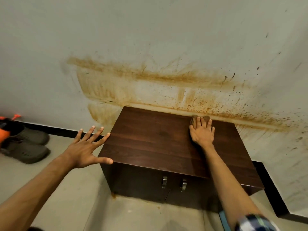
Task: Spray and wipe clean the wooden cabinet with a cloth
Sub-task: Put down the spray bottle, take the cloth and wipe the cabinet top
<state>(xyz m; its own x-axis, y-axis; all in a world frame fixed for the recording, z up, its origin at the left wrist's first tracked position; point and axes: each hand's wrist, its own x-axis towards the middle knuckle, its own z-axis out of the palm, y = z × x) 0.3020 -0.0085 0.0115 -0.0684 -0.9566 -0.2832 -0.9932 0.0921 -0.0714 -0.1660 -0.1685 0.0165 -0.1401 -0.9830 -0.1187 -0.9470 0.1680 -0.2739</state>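
A low dark wooden cabinet [155, 144] stands against the stained wall, with two metal door handles on its front. My right hand [202, 131] lies flat on the back right of the cabinet top and presses a brownish cloth [194, 118] against it; most of the cloth is hidden under my fingers. My left hand [85, 148] hovers with fingers spread at the cabinet's left edge, its fingertips just at the top's corner, and holds nothing. No spray bottle is in view.
The wall [150, 47] behind the cabinet carries wide orange-brown smears and splatter. A pair of grey shoes [28, 144] and something orange and black sit on the floor at the far left. A black skirting runs along the wall's foot.
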